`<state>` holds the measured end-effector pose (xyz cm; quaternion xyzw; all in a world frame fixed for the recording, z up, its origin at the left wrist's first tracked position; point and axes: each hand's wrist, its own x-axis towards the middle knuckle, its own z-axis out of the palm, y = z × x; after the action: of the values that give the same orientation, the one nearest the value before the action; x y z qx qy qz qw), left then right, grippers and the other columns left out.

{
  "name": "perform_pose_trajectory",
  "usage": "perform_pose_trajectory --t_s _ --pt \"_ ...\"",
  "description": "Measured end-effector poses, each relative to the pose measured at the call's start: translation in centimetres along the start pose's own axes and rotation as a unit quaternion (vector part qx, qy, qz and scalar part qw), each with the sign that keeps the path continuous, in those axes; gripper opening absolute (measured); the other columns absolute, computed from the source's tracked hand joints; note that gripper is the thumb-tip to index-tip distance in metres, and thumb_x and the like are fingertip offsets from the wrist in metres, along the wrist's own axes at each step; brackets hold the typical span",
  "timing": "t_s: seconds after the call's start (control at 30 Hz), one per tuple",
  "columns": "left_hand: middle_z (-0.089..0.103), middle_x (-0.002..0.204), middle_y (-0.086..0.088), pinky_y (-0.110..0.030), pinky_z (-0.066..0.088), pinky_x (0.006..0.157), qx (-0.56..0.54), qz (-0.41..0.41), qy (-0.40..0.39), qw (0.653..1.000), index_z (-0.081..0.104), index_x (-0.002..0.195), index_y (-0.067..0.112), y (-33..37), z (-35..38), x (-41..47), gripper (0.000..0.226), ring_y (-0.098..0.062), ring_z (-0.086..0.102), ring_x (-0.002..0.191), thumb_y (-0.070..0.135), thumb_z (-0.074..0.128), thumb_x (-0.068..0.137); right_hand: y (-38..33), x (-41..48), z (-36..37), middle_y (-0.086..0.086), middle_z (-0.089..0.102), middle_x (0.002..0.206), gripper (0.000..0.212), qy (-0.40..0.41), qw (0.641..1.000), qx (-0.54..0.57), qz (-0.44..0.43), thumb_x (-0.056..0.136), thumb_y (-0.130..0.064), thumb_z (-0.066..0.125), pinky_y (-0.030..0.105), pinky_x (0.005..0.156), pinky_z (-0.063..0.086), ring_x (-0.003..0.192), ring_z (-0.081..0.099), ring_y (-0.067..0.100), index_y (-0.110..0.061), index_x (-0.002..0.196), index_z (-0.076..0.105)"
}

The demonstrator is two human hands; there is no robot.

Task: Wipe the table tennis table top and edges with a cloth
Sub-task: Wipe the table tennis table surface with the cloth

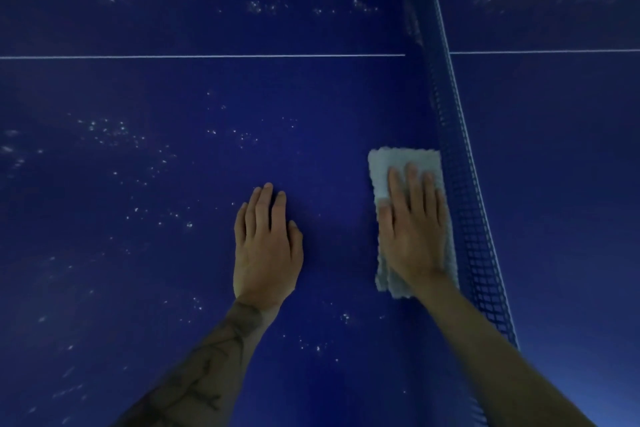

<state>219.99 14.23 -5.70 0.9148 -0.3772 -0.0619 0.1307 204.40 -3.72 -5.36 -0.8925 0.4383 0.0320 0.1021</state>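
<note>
The dark blue table tennis table top (156, 253) fills the view, speckled with pale dust spots. A folded pale grey cloth (381, 166) lies flat on it, right beside the net. My right hand (414, 225) presses flat on the cloth with straight fingers pointing away from me. My left hand (266, 243) rests palm down on the bare table a little to the left of the cloth, fingers straight and holding nothing.
The blue net (464, 204) with its white top band runs from the top centre down to the lower right, touching the cloth's right side. A thin white centre line (207, 56) crosses the table beyond both hands. The other half of the table lies right of the net.
</note>
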Motion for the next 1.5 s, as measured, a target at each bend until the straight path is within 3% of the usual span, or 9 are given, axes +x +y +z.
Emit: perform_pose_trajectory --t_s 0.1,0.27,0.5,0.73,0.97,1.1,1.2,1.4,1.5 --pt "0.033 0.167 -0.014 -0.048 0.019 0.13 -0.013 0.006 -0.001 1.0 0.042 0.155 0.004 -0.1 -0.4 -0.2 0.054 -0.03 0.026 0.158 0.028 0.03 0.108 -3.2 1.1 -0.2 0.011 -0.003 0.179 0.063 0.008 1.0 0.01 0.016 0.116 -0.047 0.017 0.057 0.133 0.009 0.165 -0.005 0.035 -0.022 0.172 0.004" --pt "0.035 0.165 -0.016 -0.051 0.025 0.128 0.003 0.018 0.015 1.0 0.041 0.156 0.002 -0.7 -1.4 -4.0 0.053 -0.031 0.031 0.155 0.024 0.036 0.107 -3.2 -5.3 1.3 0.006 -0.003 0.18 0.062 -0.03 0.985 -0.031 -0.166 0.115 -0.047 0.014 0.054 0.133 0.013 0.166 -0.004 0.031 -0.025 0.172 0.004" --pt "0.039 0.164 -0.018 -0.055 0.031 0.125 0.038 0.009 -0.009 0.999 0.046 0.154 0.0 -1.2 -1.0 -10.0 0.056 -0.034 0.036 0.153 0.028 0.034 0.107 -0.4 -1.4 -0.7 0.014 0.004 0.179 0.062 0.005 0.999 0.025 0.045 0.116 -0.043 0.022 0.058 0.132 0.011 0.165 0.001 0.038 -0.018 0.171 0.011" --pt "0.032 0.168 -0.013 -0.046 0.015 0.131 0.042 -0.003 -0.021 0.999 0.04 0.158 0.005 -1.5 -0.7 -10.2 0.058 -0.028 0.026 0.158 0.031 0.03 0.108 -2.8 -7.8 1.8 0.006 -0.002 0.18 0.062 -0.029 0.98 -0.021 -0.194 0.115 -0.046 0.019 0.053 0.134 0.011 0.166 -0.004 0.03 -0.026 0.172 0.004" --pt "0.032 0.168 -0.014 -0.048 0.017 0.131 0.026 -0.004 -0.016 1.0 0.04 0.158 0.004 -1.7 -0.5 -10.2 0.057 -0.029 0.025 0.158 0.03 0.031 0.108 -0.4 -3.0 -0.2 0.012 0.001 0.179 0.063 0.01 0.999 0.018 0.042 0.115 -0.045 0.02 0.057 0.132 0.011 0.165 0.001 0.036 -0.02 0.172 0.008" --pt "0.031 0.168 -0.014 -0.044 0.011 0.132 0.03 0.008 -0.007 0.999 0.037 0.158 0.004 -1.9 -0.3 -10.2 0.056 -0.028 0.023 0.159 0.03 0.031 0.108 -6.4 -6.0 2.0 0.01 -0.004 0.179 0.062 0.006 0.994 0.002 -0.107 0.115 -0.047 0.011 0.055 0.134 0.009 0.165 -0.005 0.035 -0.024 0.172 0.002" --pt "0.029 0.169 -0.013 -0.045 0.011 0.132 0.03 0.009 -0.01 0.999 0.037 0.159 0.005 -1.9 -0.4 -10.3 0.057 -0.027 0.022 0.159 0.03 0.029 0.109 -4.7 -10.7 2.9 0.005 -0.002 0.18 0.061 -0.023 0.977 -0.018 -0.209 0.116 -0.046 0.014 0.055 0.133 0.015 0.166 -0.003 0.03 -0.026 0.172 0.004" --pt "0.03 0.169 -0.014 -0.048 0.015 0.131 0.021 0.005 -0.008 1.0 0.036 0.159 0.005 -1.9 -0.4 -10.2 0.057 -0.028 0.022 0.159 0.031 0.028 0.108 0.5 -7.2 0.7 0.011 0.004 0.179 0.064 0.008 0.999 0.011 0.037 0.114 -0.047 0.016 0.059 0.132 0.013 0.165 0.003 0.036 -0.021 0.172 0.01" --pt "0.03 0.168 -0.014 -0.049 0.016 0.131 0.021 0.011 -0.008 1.0 0.037 0.158 0.005 -1.9 -0.6 -10.3 0.056 -0.028 0.022 0.159 0.03 0.029 0.109 -4.2 -7.5 1.5 0.013 0.0 0.179 0.062 0.02 1.0 0.004 0.017 0.116 -0.046 0.018 0.058 0.133 0.009 0.165 0.001 0.037 -0.021 0.172 0.005"
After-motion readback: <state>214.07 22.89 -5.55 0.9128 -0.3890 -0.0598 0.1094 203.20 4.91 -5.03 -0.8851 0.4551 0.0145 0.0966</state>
